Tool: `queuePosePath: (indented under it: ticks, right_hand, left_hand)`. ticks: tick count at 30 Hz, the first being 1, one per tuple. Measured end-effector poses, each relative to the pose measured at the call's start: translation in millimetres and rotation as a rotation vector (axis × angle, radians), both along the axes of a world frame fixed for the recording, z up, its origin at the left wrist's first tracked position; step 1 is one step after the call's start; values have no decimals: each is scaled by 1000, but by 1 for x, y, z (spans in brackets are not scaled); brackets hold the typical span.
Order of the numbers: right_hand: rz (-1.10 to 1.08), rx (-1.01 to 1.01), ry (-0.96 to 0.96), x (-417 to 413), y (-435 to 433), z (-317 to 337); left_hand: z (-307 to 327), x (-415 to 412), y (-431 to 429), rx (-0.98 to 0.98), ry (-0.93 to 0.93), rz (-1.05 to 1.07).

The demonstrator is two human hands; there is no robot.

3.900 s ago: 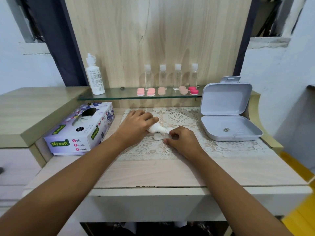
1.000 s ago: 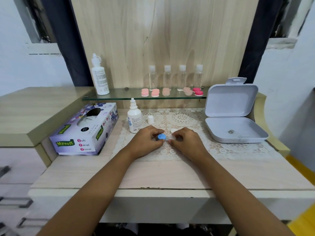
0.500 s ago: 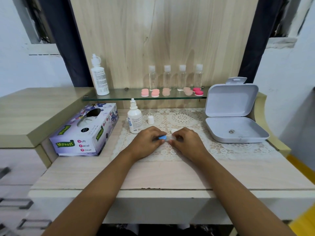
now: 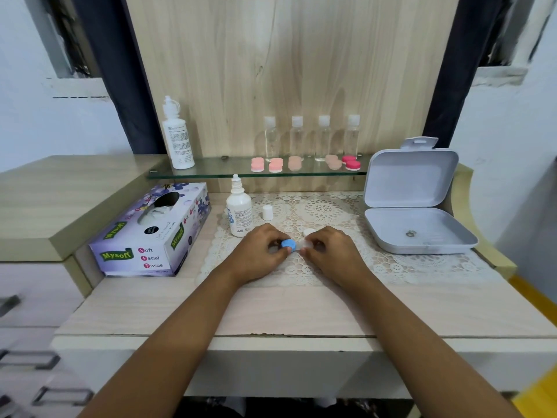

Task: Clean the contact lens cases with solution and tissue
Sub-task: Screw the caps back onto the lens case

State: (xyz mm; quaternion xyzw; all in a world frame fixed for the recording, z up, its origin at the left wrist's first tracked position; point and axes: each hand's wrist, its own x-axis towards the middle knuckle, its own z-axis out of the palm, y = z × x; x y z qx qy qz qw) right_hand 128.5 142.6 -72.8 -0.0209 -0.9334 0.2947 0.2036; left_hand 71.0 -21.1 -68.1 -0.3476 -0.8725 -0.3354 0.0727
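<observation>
- Firstly, a tissue box lies at the left end of the surface, its oval opening up and tissue showing inside.
- Behind it, a tall bottle stands upright at the left end of a glass shelf.
- A solution bottle stands upright on the left edge of a lace mat, its nozzle bare.
- Its white cap stands just beside it on the mat, apart from it.
- The left hand rests on the mat with curled fingers and pinches a blue lid at the fingertips.
- The case, pale and partly hidden, sits between the two hands, low over the mat and touching the blue lid.
- A white lid lies on the mat just behind the case, by the right knuckles.
- The right hand is curled and grips the case's right end between thumb and fingers.
- On the shelf above, four clear bottles stand in a row with pink cases in front of them, the rightmost a deeper pink.
- At the right, a grey box sits open on the mat, lid upright, with a small metal piece in its tray.
</observation>
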Motion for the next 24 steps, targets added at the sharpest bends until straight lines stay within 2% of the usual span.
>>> queuePosePath:
  ticks: [11,19,24]
  right_hand:
    - [3,-17,12,1,0,-1]
    - [5,-3,10,0,0,-1]
    - [6,5,8,0,1,-1]
  left_hand:
    - [-3,1,5,6,88,123]
    - [-4,-1,2,-68,15,31]
    - [-1,0,2,41,-38,41]
